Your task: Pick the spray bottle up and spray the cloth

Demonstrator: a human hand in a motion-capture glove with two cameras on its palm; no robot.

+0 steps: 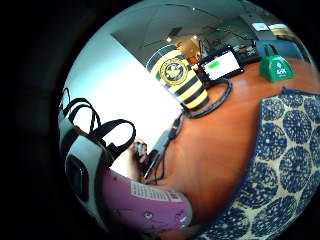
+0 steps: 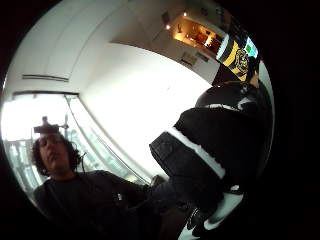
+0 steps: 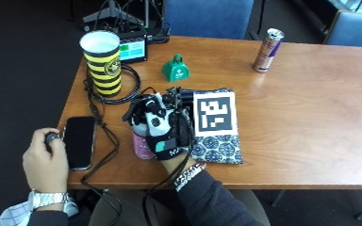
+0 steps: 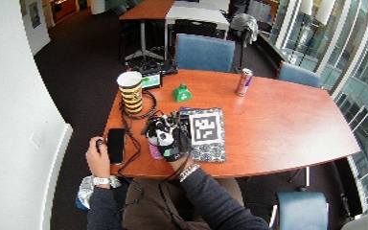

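A pink spray bottle [image 3: 142,146] stands near the table's front edge, just left of a blue patterned cloth [image 3: 217,147] lying flat on the wood. My gloved right hand [image 3: 159,125] sits over the bottle's upper part with its fingers curled round it, hiding the spray head. In the little finger side palm view the pink body with its white label [image 1: 147,206] lies close to the palm, and the cloth [image 1: 287,165] spreads beside it. The thumb side palm view shows only curled gloved fingers [image 2: 215,145] and the room above.
A yellow-and-black striped cup [image 3: 103,63] ringed by a black cable, a small screen device [image 3: 133,49] and a green bell [image 3: 176,69] stand behind the hand. A phone [image 3: 79,141] lies left of the bottle, beside the bare left hand [image 3: 44,162]. A can [image 3: 267,50] stands far right.
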